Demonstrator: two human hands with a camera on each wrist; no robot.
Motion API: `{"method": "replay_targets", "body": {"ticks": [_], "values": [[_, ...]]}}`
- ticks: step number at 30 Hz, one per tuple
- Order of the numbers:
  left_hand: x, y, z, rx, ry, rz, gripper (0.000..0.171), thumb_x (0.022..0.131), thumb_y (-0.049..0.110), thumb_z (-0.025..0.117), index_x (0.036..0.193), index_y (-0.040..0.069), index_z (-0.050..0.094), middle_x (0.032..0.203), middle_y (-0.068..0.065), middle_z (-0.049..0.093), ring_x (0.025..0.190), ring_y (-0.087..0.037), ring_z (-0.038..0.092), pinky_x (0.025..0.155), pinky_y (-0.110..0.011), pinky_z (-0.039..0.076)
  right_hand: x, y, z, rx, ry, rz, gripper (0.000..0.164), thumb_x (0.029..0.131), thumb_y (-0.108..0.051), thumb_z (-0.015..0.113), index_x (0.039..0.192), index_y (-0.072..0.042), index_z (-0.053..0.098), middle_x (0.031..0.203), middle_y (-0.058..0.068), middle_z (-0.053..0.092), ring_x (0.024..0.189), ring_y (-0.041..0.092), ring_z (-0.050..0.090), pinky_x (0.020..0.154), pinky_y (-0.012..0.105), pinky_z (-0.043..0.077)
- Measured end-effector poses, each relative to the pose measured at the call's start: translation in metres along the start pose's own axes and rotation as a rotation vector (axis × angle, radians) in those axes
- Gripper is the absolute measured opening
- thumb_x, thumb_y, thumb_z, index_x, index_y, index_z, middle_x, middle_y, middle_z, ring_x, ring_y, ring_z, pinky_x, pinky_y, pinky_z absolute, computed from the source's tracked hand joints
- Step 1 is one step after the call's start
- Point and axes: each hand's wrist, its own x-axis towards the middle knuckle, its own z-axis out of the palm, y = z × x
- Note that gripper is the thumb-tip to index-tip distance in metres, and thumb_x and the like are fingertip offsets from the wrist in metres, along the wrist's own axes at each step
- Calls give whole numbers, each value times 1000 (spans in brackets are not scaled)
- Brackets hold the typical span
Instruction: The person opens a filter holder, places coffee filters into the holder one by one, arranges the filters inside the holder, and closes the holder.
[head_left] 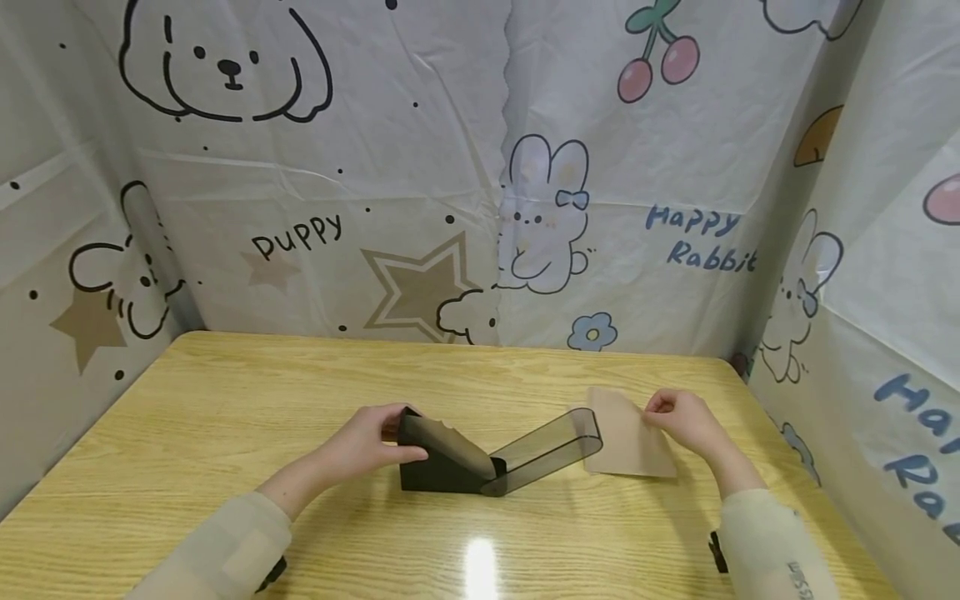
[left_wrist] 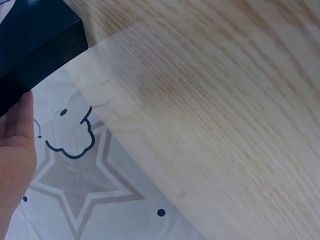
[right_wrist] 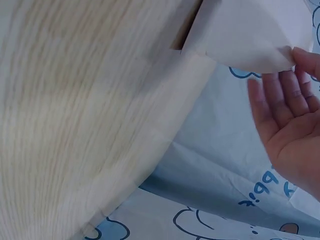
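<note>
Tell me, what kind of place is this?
Maybe a little work corner indoors; I can't see beyond its walls. There's a wood-grain table, hanging sheets printed with cartoon animals, and a left hand holding a black box.

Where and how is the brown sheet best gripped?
Probably pinched by its right edge, from the right, as the right grip does: the brown sheet is thin, suiting a pinch, and in the head view the see-through lid overlaps its left edge.
</note>
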Motion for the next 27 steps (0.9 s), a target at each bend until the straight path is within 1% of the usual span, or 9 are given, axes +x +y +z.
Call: {"method": "replay_targets", "body": {"ticks": [3,6,8,10,14,17,21,23,27], "values": [[0,-1,0,7,1,-5,37,83,34,70,111,10,60,103,-2,66,98,-17,64,84,-26,52,0,-1,-4,11,-3,-22,12,87,-8,61,92,2,59,81,10,61,73,16,53,64,28,43],[1,-2,1,13,5,-11,37,83,35,70,110,12,60,103,-1,66,98,-16,64,84,-27,52,-1,-5,-8,7,6,-28,19,87,-7,61,103,4,61,84,13,64,74,16,56,65,28,45],[1,-2,1,13,8,-13,38,82,35,70,110,12,60,103,0,66,98,-16,64,84,-27,52,-2,-7,-10,3,22,-38,23,87,-7,61,107,6,62,88,16,67,78,20,60,68,31,48],[1,-2,1,14,8,-7,38,83,36,70,110,12,60,103,-1,66,98,-16,64,84,-28,52,-3,-10,-12,1,42,-47,24,87,-7,61,107,6,64,94,20,67,83,26,63,72,36,51],[1,-2,2,5,7,-14,38,82,36,70,110,13,60,103,0,66,99,-17,63,84,-28,52,-6,-15,-18,4,86,-62,20,89,-8,61,101,6,67,103,25,66,94,36,63,79,45,51],[1,-2,2,-3,4,-17,38,82,36,70,110,13,60,103,1,66,99,-18,63,85,-27,52,-6,-19,-22,32,113,-50,19,89,-9,61,99,6,67,102,25,66,91,34,63,76,41,51],[1,-2,2,-8,4,-13,37,82,35,70,110,13,60,103,1,66,99,-18,63,85,-26,51,-8,-26,-28,67,166,-20,21,89,-12,61,98,7,66,98,23,67,80,18,62,69,28,48],[1,-2,2,-4,4,-11,37,83,35,70,110,13,60,103,1,66,99,-17,63,85,-26,51,-9,-30,-31,67,202,-11,21,89,-12,61,97,6,67,98,22,68,79,14,60,67,25,47],[1,-2,2,2,7,-9,37,83,35,70,110,12,60,102,1,66,98,-16,64,84,-26,52,-12,-40,-37,60,273,-7,21,89,-14,62,98,5,68,99,23,68,81,21,63,67,25,48]]}}
